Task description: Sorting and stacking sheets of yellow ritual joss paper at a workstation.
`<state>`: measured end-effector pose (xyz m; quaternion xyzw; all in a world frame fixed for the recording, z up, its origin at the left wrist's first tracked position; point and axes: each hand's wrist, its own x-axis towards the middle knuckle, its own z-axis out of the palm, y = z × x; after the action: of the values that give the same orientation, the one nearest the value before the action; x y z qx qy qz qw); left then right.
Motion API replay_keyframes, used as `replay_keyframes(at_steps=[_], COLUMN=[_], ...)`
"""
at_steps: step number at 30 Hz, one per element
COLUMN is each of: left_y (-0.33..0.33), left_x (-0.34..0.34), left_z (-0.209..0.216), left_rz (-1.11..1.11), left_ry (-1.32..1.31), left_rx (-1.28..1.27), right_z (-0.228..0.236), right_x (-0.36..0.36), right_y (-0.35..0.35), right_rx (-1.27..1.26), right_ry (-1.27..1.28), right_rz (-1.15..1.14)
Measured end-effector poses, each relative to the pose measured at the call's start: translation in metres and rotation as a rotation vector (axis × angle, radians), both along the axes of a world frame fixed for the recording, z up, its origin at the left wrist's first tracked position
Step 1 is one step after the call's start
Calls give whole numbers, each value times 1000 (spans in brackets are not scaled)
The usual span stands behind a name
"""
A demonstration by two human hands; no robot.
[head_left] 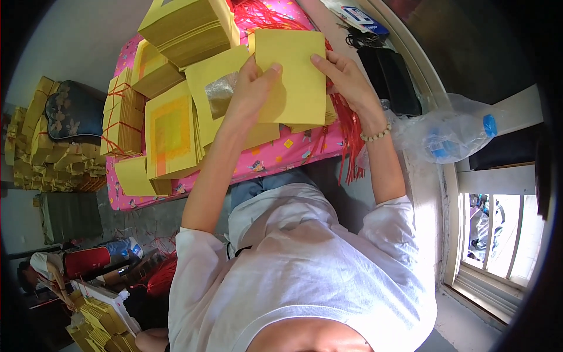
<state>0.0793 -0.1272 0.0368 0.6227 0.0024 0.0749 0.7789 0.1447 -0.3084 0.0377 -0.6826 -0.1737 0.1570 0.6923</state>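
Note:
Both my hands grip a stack of yellow paper sheets (pixel 296 73) above the far right part of the table. My left hand (pixel 255 91) closes on its left side, thumb on top. On the right edge, my right hand (pixel 346 76) pinches it with thumb and fingers. Under my left hand lies another yellow sheet with a silver foil square (pixel 220 94). Just left of that stands a pile of yellow paper with an orange printed square (pixel 170 136). Red strings (pixel 350 144) hang over the table edge below my right wrist.
Tall yellow paper stacks (pixel 190 38) and a red-tied bundle (pixel 122 114) stand on the pink patterned tablecloth (pixel 234 176). On the right are a black case (pixel 388 82) and a clear plastic bag with bottles (pixel 446 132). Another person (pixel 76 264) works at the lower left.

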Motion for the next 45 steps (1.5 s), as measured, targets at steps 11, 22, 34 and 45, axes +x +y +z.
replay_keyframes(at_steps=[11,22,34,45], left_y=[-16,-61,-74,-75], left_x=[4,-30,-23,-19], left_z=[-16,-51,-106,-107], left_rz=[463,11,17,-39], left_ry=[-217,-346,-198,-171], left_rx=[879,1061,1423,1479], right_z=[-57,-105,-104,-122], right_x=[63,92,79,71], right_y=[-1,-3,-10,-23], right_rx=[-200,-655,-670,-782], right_ry=[-64,-274,-250,-480], right_rz=[28,-60,-103,-294])
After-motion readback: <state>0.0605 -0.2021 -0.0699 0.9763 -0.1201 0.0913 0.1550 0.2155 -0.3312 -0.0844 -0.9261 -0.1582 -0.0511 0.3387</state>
